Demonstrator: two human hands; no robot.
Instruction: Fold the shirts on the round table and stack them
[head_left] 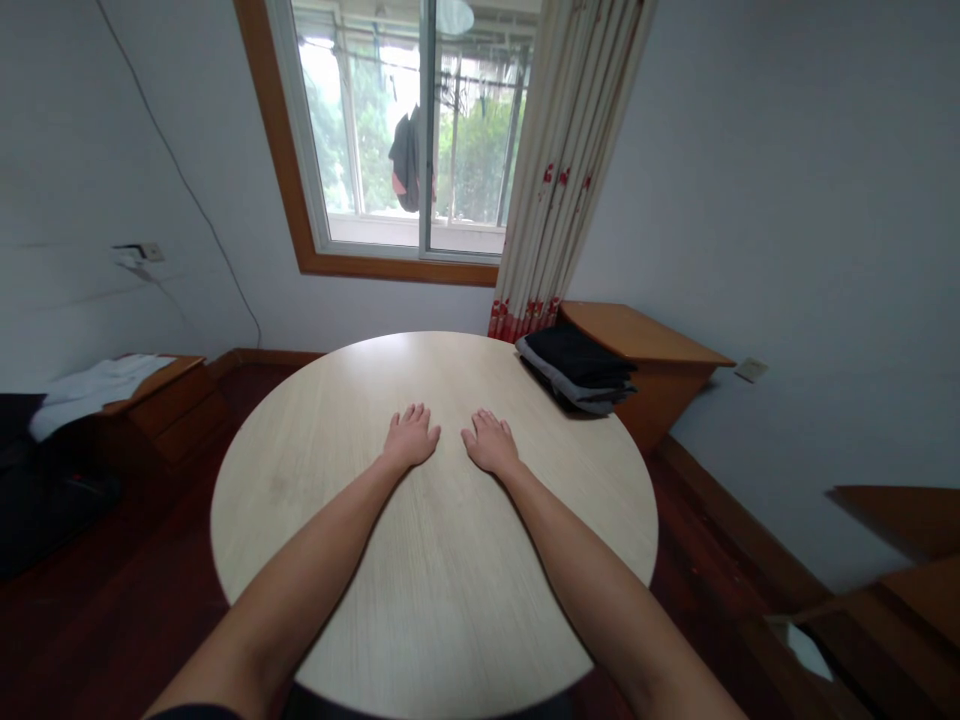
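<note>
Both my hands lie palm down on a round, light wood table [442, 560]. My left hand [411, 437] rests left of the table's middle, fingers apart and holding nothing. A short gap to its right separates it from my right hand [490, 440], which also lies flat with nothing in it. Beyond my right hand, at the table's back right edge, sits a stack of folded black and grey cloth [577, 368]; neither hand touches it.
Behind the cloth stack stands a brown wooden desk [637, 335], beside a patterned curtain [555, 170] and a window [375, 130]. A low wooden cabinet [187, 410] with white papers or cloth [105, 385] is at the left. Wooden furniture [915, 600] shows at the lower right.
</note>
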